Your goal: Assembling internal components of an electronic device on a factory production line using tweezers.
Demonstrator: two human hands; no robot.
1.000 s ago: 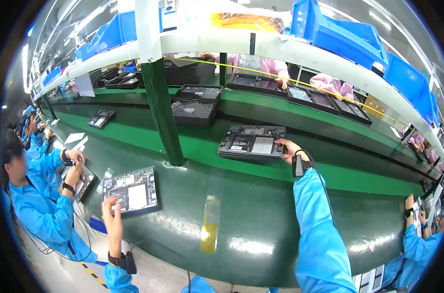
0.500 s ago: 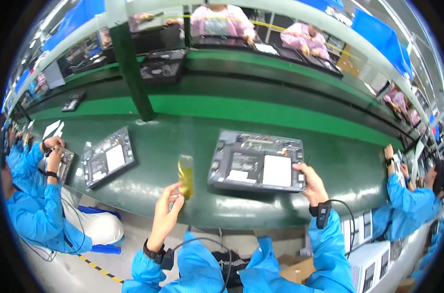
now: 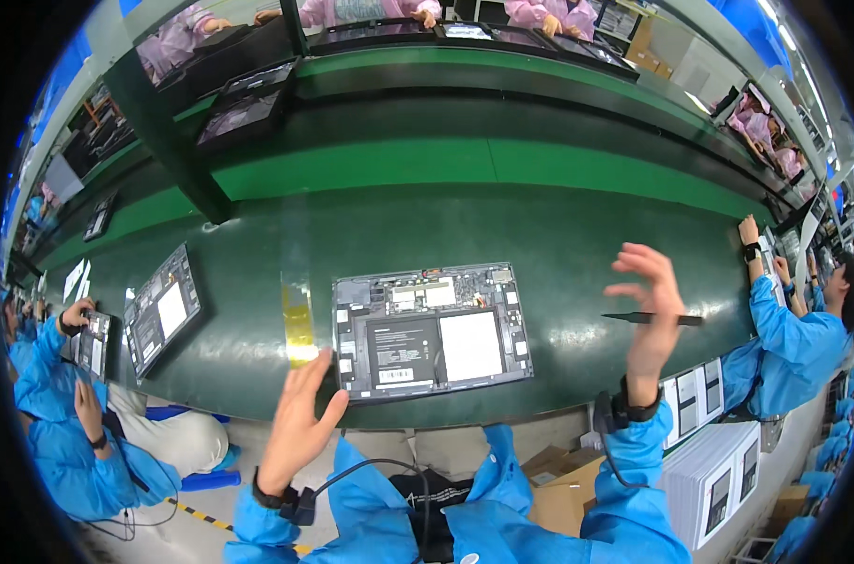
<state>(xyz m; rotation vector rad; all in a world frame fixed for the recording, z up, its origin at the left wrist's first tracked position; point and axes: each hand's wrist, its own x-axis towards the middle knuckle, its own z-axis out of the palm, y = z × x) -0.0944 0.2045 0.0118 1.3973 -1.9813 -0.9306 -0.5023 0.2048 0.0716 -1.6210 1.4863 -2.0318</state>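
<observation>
An opened laptop base (image 3: 434, 334) lies face up on the green bench before me, its circuit board, dark battery and white panel exposed. My left hand (image 3: 300, 418) is at its lower left corner, fingers stretched out and thumb apart. Those fingertips meet the lower end of a yellow tape strip (image 3: 298, 320), which lies left of the base; clear film continues beyond it. Over the bench to the right, my right hand (image 3: 654, 310) is raised, upper fingers spread. Dark tweezers (image 3: 624, 318) cross its palm, gripped by the lower fingers, tip pointing left.
A second opened base (image 3: 164, 305) lies tilted at the left, near a co-worker's hands. A post (image 3: 169, 141) rises from the bench behind it. Another co-worker (image 3: 789, 320) sits at the right. White stacked panels (image 3: 714, 479) and a cardboard box (image 3: 563, 498) stand below the bench edge.
My right hand has let go of the laptop base and lifted away to the right with the tweezers. My left hand has lowered the yellow tape beside the base and opened. The view has shifted.
</observation>
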